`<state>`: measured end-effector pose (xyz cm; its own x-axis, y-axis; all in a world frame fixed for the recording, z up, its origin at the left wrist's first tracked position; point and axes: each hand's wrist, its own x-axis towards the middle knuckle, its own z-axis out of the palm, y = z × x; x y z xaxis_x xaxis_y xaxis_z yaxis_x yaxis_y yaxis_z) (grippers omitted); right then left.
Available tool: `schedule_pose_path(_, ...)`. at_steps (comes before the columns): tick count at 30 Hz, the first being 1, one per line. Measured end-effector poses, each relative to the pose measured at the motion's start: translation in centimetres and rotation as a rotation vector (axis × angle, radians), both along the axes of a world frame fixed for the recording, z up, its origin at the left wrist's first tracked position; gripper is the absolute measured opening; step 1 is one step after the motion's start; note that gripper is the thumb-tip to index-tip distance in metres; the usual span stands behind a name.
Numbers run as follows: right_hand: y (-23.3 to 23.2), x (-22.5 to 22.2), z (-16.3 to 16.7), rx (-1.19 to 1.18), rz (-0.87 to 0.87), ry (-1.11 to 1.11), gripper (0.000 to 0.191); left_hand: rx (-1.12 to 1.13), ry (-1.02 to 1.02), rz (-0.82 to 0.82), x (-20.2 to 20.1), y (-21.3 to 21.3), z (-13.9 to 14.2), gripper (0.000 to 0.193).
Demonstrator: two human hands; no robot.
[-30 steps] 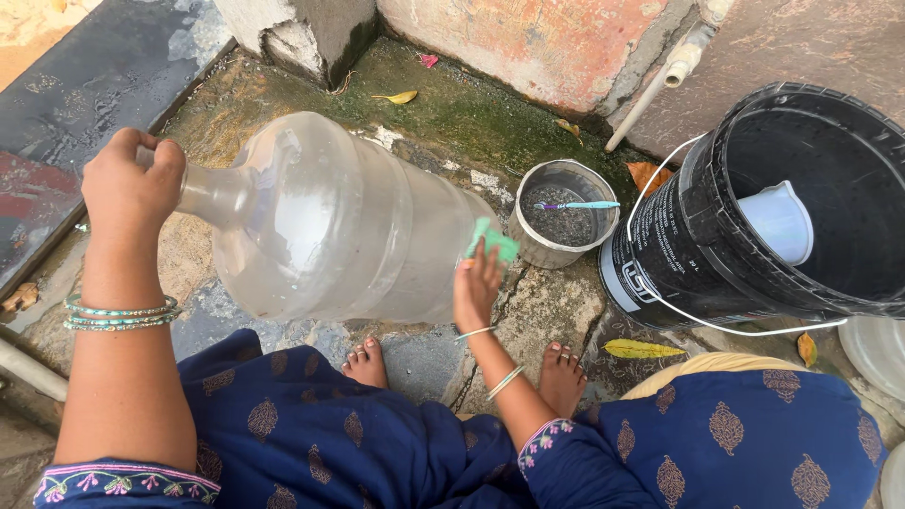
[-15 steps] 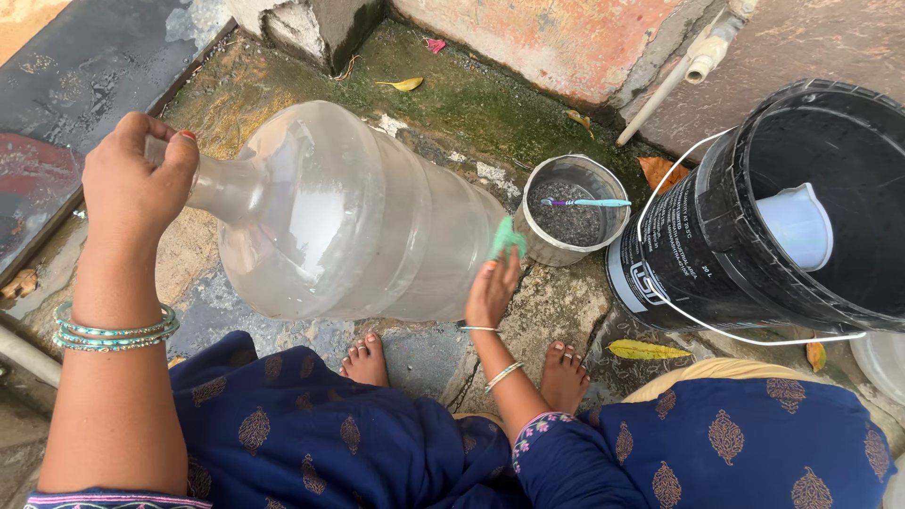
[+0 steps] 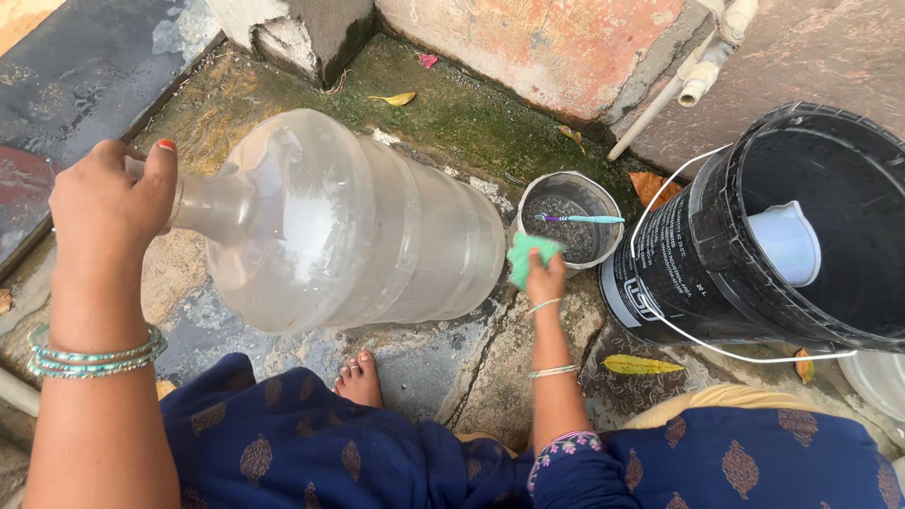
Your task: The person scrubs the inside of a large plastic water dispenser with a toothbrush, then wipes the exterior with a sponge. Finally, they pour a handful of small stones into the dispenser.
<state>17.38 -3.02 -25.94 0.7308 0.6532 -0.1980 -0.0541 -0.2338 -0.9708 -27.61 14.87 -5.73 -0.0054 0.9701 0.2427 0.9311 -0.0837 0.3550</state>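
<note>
Leftmost, left hand (image 3: 108, 203): its grip is closed round the neck of the water jug, thumb on top, green bangles on the wrist below it.
Water jug (image 3: 349, 221): large, clear plastic, lying on its side across the wet stone floor (image 3: 528, 377); neck toward the left, base toward the right, the neck end held up off the ground by the left hand. Its lower side seems to rest on the floor, though the contact is hard to see through the plastic.
Bare foot (image 3: 360, 379): toes showing from under dark blue patterned cloth, just below the jug.
Right hand (image 3: 545, 280): grip pinched shut on a green scrub pad (image 3: 530, 254), which is pressed against the base of the jug; thin bangles on the wrist.
Steel bowl (image 3: 570, 226): round, just right of the jug's base and just above the scrub pad, with dark wet grit inside and a light blue toothbrush (image 3: 580, 219) laid across it.
Black bucket (image 3: 782, 236): large, tilted, with a white wire handle, standing just right of the bowl; a pale plastic mug (image 3: 787, 245) sits inside.
White pipe (image 3: 693, 80): running down the wall above the bucket.
Yellow leaf (image 3: 641, 364): on the floor below the bucket.
</note>
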Motion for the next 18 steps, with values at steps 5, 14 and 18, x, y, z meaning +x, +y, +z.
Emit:
schedule_pose_path(5,3.2,8.6,4.9,-0.272,0.111,-0.983,0.018,0.101,0.099,-0.037,1.0,-0.6,0.1,0.05)
schedule_pose_path(14,7.2,8.5,0.6,-1.034,0.971,-0.803,0.032,0.141,0.146,-0.024,3.1,-0.6,0.6,0.05)
schedule_pose_path(18,7.1,9.8,1.2,-0.689,0.647,-0.5,0.023,0.138,0.182,-0.008,3.1,-0.3,0.7,0.05)
